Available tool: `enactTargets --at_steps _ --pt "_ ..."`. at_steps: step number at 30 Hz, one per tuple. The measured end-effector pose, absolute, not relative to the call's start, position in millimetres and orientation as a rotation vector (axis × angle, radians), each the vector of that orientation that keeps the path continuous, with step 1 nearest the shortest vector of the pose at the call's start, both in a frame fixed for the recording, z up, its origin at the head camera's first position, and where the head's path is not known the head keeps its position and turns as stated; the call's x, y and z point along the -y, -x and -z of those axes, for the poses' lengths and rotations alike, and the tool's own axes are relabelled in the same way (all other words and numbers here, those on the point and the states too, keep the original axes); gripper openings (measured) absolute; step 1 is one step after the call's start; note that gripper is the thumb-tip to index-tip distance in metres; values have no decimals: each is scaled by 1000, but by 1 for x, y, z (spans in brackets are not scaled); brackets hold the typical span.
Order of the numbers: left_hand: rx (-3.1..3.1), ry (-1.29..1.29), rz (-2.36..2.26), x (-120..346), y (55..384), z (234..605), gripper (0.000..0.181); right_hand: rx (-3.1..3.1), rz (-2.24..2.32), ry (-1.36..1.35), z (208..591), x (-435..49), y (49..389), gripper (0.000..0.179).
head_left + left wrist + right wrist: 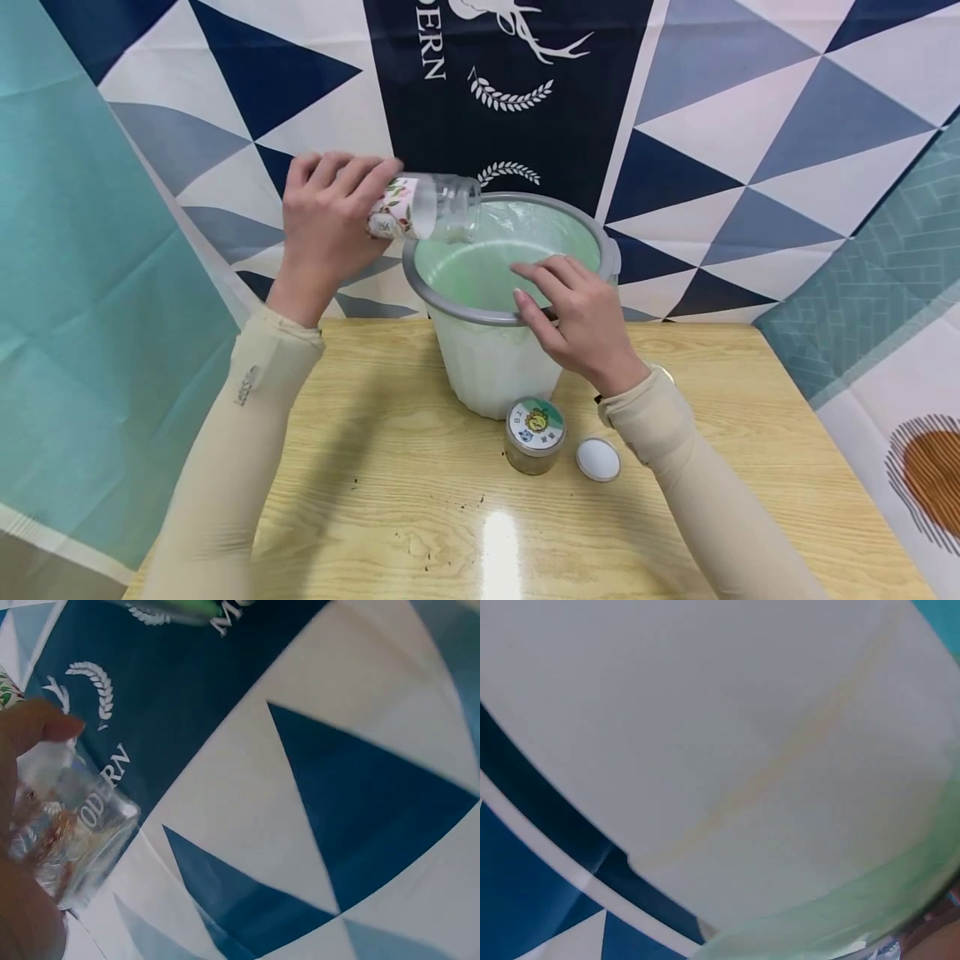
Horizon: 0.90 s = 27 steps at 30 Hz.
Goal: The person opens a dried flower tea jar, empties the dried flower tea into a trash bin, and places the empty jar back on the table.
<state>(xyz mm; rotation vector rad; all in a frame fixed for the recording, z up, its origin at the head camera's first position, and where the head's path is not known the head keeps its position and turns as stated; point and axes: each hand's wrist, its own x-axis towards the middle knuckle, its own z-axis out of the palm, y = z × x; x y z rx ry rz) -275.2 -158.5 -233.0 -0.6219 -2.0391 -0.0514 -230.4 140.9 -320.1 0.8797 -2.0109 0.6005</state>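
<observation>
My left hand (330,212) grips a clear jar (453,200) with a floral label, tipped on its side. The jar's mouth is over the left rim of a white bin (487,367), which has a grey rim and a pale green liner (487,267). In the left wrist view, fingers wrap the clear base of the jar (82,825). My right hand (581,321) is at the bin's near right rim, fingers loosely extended and apparently holding nothing; whether it touches the rim is unclear. The right wrist view mostly shows the bin's wall (705,750).
A small lidded jar (536,425) stands on the wooden table (375,500) before the bin, with a round white lid (598,459) beside it. Dark specks lie scattered nearby. A shiny round edge (666,375) shows behind my right wrist. Patterned cloth (690,183) hangs behind.
</observation>
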Motion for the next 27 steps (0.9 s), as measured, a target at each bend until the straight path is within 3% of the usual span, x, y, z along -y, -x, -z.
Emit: enactTargets --at_steps 7,16,27 --pt "2105 593 389 169 252 254 65 1986 -675 -891 315 -133 222 43" --pt "2136 597 503 175 242 270 77 1974 -726 -941 311 -120 216 47" --pt "2131 625 620 176 233 286 87 1925 -796 -1055 297 -96 204 64"
